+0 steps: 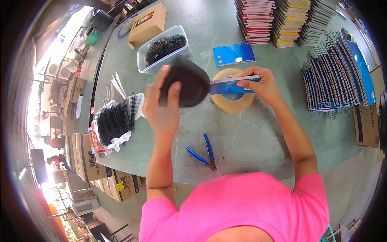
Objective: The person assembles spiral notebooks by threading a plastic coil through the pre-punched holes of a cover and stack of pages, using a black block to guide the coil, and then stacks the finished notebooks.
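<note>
While clamping thin, light, floppy blue spiral-bound notebook (231, 84) by its outer end, right hand (260, 84) closed; left hand (163, 103) gripping black rounded plastic tool (189, 85).

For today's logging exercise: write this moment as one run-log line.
left hand: holds black pad | right hand: holds blue notebook over tape roll | pliers: lying on table

A notebook-binding workshop — stacked spiral notebooks (336, 74), wire coils (117, 119) (bagged), cartons (90, 159) beside the worktable (250, 137).

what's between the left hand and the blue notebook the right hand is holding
Only the black dome-shaped tool. The left hand grips it, and its edge meets the blue notebook in the right hand.
</note>
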{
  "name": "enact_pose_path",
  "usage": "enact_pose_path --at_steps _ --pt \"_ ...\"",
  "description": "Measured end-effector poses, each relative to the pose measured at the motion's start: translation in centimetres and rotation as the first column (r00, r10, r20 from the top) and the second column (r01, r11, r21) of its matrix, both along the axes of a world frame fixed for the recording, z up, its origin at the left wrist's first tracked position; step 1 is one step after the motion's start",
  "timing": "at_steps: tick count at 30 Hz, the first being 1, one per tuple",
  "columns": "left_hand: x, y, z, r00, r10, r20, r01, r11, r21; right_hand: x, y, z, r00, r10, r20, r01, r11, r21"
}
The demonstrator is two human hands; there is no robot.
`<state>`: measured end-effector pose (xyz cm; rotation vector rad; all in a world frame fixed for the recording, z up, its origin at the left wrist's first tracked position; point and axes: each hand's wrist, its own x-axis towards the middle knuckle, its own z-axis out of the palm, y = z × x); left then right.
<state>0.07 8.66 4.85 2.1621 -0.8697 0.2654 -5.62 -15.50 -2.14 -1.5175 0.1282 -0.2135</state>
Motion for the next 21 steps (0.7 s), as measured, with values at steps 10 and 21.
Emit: enact_pose_path --at_steps 10,21 --pt "-0.4 -1.6 -0.8 0.999 0.021 0.028 -0.023 0.998 0.058 -0.7 0.8 -0.6 0.997 0.075 0.010 -0.075 0.985 0.153" --pt "-0.4 -2.5 1.9 0.990 0.018 0.143 -0.005 0.996 -0.090 -1.6 0.9 -1.4 0.954 0.299 0.003 -0.291 0.929 -0.229"
